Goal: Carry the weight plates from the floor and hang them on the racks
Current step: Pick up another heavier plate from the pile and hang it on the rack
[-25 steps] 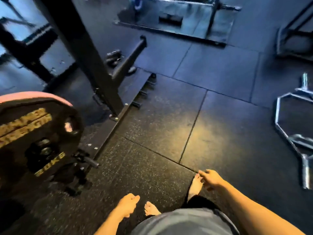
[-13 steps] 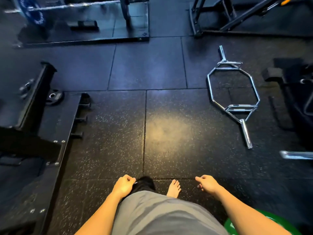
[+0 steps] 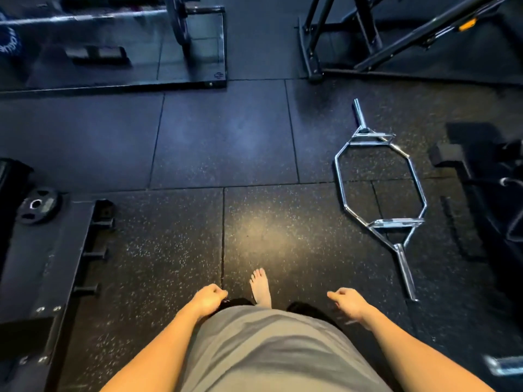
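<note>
Looking down at speckled rubber floor (image 3: 175, 250). Hanging at lower centre: left hand (image 3: 209, 299), right hand (image 3: 346, 302), both grips loosely curled, holding nothing. Stepping forward between them: bare foot (image 3: 261, 287). Lying flat at far left edge, on black rack base (image 3: 42, 264): small black weight plate (image 3: 38, 205). Resting on floor at right of frame, well apart from hands: chrome hex bar (image 3: 380, 190). Standing blurred at upper left: loaded barbell (image 3: 93, 17).

In view are 1 small black weight plate (image 3: 38, 205) and 1 chrome hex bar (image 3: 380, 190). There are 2 empty hands and 1 bare foot (image 3: 261, 287).
</note>
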Available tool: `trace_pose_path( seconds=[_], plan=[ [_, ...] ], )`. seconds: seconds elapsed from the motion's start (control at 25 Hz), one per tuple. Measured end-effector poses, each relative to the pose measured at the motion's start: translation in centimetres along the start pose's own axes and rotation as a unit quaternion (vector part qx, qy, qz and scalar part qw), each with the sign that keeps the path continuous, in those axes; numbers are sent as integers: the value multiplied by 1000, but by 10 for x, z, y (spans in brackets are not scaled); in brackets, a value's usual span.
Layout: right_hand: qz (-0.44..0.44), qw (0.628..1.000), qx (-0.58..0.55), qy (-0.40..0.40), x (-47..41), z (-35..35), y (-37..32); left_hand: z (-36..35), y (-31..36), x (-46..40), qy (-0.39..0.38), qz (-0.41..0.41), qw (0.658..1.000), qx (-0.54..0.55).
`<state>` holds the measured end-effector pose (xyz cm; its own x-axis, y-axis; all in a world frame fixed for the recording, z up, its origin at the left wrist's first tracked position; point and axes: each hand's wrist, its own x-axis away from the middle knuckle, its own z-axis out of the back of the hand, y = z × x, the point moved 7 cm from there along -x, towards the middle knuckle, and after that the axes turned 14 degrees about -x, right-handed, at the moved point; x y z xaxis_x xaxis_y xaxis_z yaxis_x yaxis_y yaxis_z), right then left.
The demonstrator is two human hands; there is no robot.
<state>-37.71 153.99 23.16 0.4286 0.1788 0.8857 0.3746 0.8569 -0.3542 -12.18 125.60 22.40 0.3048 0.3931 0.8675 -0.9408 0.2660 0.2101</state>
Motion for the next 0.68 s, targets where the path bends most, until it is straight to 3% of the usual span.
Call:
trace_pose_path(
  seconds=[0.28,0.56,0.68],
  plan=[
    [34,999,-21,2,-88,45,-209,172,86,-100,35,-8,999,8],
    [20,995,84,-51,-198,70,-416,285,134,-177,24,78,985,154],
    [62,986,142,-67,-233,67,-545,356,153,-197,100,101,962,233]
  ],
)
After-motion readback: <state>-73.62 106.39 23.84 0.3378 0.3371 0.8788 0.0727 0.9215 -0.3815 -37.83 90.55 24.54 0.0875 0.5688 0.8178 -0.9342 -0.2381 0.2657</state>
